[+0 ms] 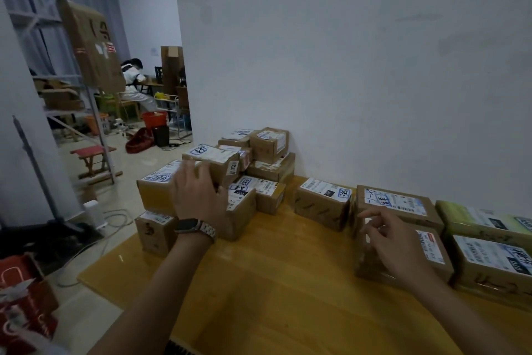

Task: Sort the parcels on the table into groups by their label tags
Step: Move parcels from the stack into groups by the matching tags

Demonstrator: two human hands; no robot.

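- The yellow wooden table [273,282] carries brown cardboard parcels in two clusters: a stacked heap far left and a row at the right.
- The large brown cardboard parcel with a blue-scrawled label [157,190] tops the heap's near-left corner. It looks stiff, taped and probably light. It is best gripped by opposite side faces, since boxes beneath could shift.
- The left hand [198,196] has straight, spread fingers at that parcel's right end, gripping nothing. I cannot tell whether it touches.
- A lone white-labelled brown box [322,202] stands between the clusters.
- The right hand [394,242], fingers loosely curled and empty, hovers over the near brown labelled parcel [431,251].
- The green-wrapped parcel [460,216] at the far right looks smoother, so possibly slippery.
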